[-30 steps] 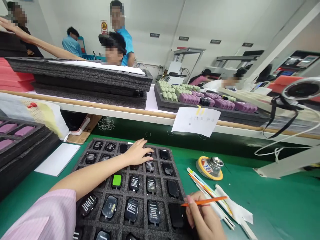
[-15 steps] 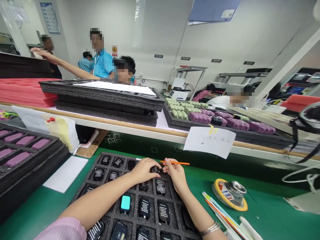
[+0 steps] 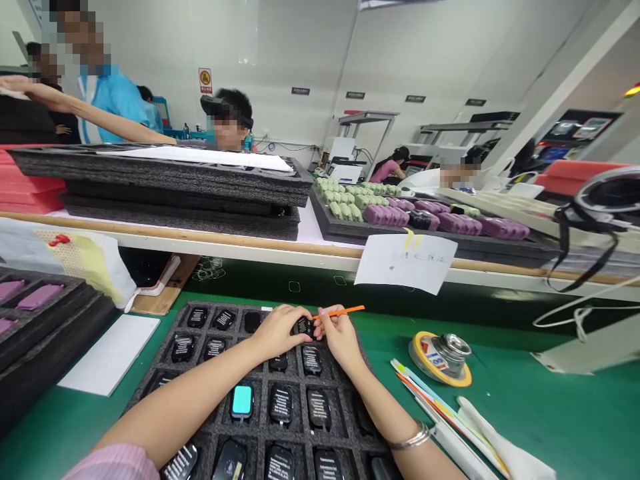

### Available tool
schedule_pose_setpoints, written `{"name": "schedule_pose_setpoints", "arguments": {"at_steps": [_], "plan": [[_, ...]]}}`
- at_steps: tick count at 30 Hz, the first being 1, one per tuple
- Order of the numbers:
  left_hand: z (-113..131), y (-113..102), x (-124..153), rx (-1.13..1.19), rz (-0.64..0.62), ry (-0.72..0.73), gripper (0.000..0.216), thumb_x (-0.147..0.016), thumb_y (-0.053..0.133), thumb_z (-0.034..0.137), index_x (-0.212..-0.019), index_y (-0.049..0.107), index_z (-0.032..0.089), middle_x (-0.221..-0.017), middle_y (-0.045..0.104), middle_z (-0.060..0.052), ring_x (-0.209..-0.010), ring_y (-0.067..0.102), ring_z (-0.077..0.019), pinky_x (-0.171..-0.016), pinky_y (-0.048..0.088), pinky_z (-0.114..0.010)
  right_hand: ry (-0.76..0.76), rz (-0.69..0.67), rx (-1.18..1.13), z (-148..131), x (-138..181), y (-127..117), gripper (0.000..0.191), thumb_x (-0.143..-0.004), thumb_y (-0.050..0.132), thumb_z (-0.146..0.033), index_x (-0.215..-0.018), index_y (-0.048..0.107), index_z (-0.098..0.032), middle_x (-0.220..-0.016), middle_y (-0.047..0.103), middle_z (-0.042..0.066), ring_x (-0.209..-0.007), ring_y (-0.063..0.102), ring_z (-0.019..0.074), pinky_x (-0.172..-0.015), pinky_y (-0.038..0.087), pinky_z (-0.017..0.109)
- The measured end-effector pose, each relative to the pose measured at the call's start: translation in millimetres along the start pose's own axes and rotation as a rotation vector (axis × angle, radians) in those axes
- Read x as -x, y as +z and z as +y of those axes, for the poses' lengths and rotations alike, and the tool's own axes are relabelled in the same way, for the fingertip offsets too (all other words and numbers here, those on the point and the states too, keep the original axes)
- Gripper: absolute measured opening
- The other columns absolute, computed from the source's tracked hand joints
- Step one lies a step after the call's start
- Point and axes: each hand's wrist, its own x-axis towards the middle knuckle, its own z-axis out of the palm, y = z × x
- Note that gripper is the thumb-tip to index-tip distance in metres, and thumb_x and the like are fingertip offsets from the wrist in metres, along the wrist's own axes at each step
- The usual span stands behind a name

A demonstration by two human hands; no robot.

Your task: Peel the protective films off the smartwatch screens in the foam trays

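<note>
On my feed, white walls (image 3: 280,47) fill the view, with a yellow safety sign (image 3: 205,81) at about 11 o'clock. Metal shelf racks (image 3: 367,119) stand near 1 o'clock and 2 o'clock, while a long white wood-edged shelf (image 3: 200,243) runs from 9 to 3 o'clock.

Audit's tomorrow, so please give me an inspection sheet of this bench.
Surface: green bench mat, a white card on it.
Job's things: black foam tray of black devices, one with a cyan screen.
Clutter: tape roll with a metal cup and coloured sticks to the right.
Hands: left hand at a black device; right hand holding an orange stick.
Cables: white cable at right.
Surroundings: stacked foam trays on a shelf; a co-worker's outstretched arm beyond.
</note>
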Motion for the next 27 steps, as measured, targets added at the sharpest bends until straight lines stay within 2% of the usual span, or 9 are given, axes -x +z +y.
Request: {"name": "schedule_pose_setpoints", "arguments": {"at_steps": [10,17,20,24,27], "plan": [[-2.4,1.8,-2.2,-0.006,-0.012,0.035,0.025,-0.082,0.081,0.021,-0.102,0.067,0.023,-0.111,0.072,-0.003,-0.110,0.064,-0.0256,-0.099,0.047,-0.040,-0.026,-0.015,0.021,-0.5,0.1,0.3,0.028,-0.101,0.059,-0.040,-0.102,0.062,-0.012,-0.076,0.061,-0.002,-0.055,0.056,0.0075,-0.052,0.051,0.020],[-5.2,7.3,-1.2,0.006,0.039,-0.075,0.052,-0.074,0.087,0.027,-0.114,0.055,0.017,-0.115,0.067,-0.010,-0.111,0.064,-0.0289,-0.095,0.051,-0.042,-0.028,-0.044,0.034,1.1,0.0,-1.4,0.029,-0.101,0.058,-0.041,-0.103,0.062,-0.012,-0.077,0.061,-0.002,-0.056,0.056,0.0076,-0.052,0.051,0.020],[-7.6,9.7,-1.6,0.001,0.046,-0.085,0.052,-0.074,0.087,0.028,-0.112,0.054,0.016,-0.114,0.067,-0.010,-0.111,0.065,-0.0287,-0.095,0.052,-0.043,-0.039,-0.064,0.040,0.6,-0.1,-2.6,0.029,-0.101,0.059,-0.041,-0.103,0.062,-0.012,-0.077,0.061,-0.002,-0.056,0.056,0.0076,-0.051,0.051,0.020],[-6.6,6.8,-0.7,-0.025,0.052,-0.047,0.051,-0.074,0.087,0.028,-0.111,0.054,0.017,-0.112,0.067,-0.010,-0.109,0.064,-0.0292,-0.094,0.052,-0.044,-0.057,-0.071,0.049,-0.9,0.9,-2.0,0.028,-0.101,0.059,-0.040,-0.103,0.062,-0.012,-0.077,0.061,-0.002,-0.057,0.056,0.0078,-0.052,0.051,0.021],[1.5,1.0,1.8,-0.047,0.065,0.038,0.037,-0.085,0.077,0.029,-0.114,0.056,0.019,-0.116,0.065,-0.011,-0.113,0.061,-0.0291,-0.099,0.048,-0.046,-0.063,-0.049,0.066,-2.0,2.5,1.0,0.028,-0.101,0.059,-0.040,-0.103,0.062,-0.012,-0.078,0.061,-0.002,-0.057,0.056,0.0080,-0.052,0.051,0.021]]}}
